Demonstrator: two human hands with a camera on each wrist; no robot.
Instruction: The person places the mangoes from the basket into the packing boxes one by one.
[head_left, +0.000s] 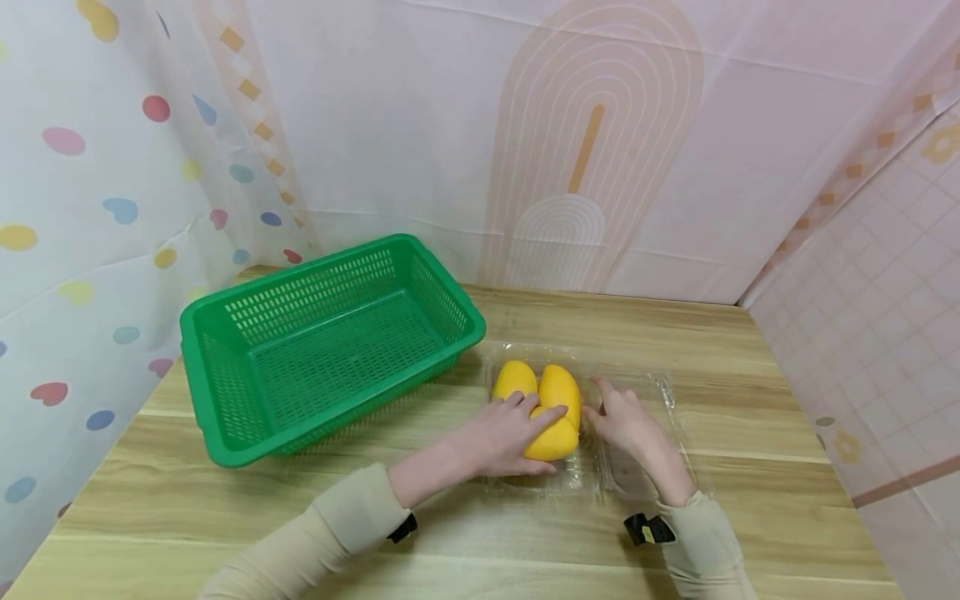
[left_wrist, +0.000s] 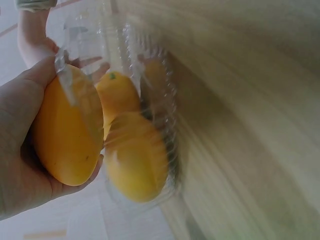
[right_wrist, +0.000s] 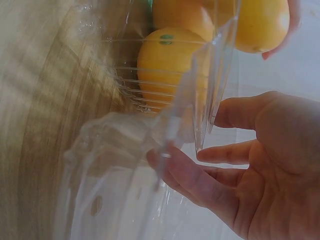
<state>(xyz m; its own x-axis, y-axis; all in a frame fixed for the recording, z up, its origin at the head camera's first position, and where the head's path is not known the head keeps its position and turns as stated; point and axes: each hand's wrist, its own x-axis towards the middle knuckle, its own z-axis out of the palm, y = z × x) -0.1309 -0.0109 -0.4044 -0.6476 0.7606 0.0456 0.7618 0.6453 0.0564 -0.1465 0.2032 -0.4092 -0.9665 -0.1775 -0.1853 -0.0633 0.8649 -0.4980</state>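
My left hand (head_left: 491, 437) grips a yellow mango (head_left: 553, 440), fingers over its top and thumb along its near side. Two more mangoes, one on the left (head_left: 514, 377) and one on the right (head_left: 560, 390), lie in a clear plastic clamshell box (head_left: 573, 482). The held mango is over the near part of this box, beside those two. The box's lid (head_left: 628, 477) is folded open to the right. At the seam between box and lid, my right hand (head_left: 632, 423) pinches the plastic edge (right_wrist: 202, 125) between thumb and fingers.
A green perforated basket (head_left: 337, 417) stands on the left of the wooden table (head_left: 750, 400), its corner close to the clamshell box. Patterned cloth (head_left: 420, 125) hangs behind the table and at both sides. A black wrist strap (head_left: 648, 529) shows at the right sleeve.
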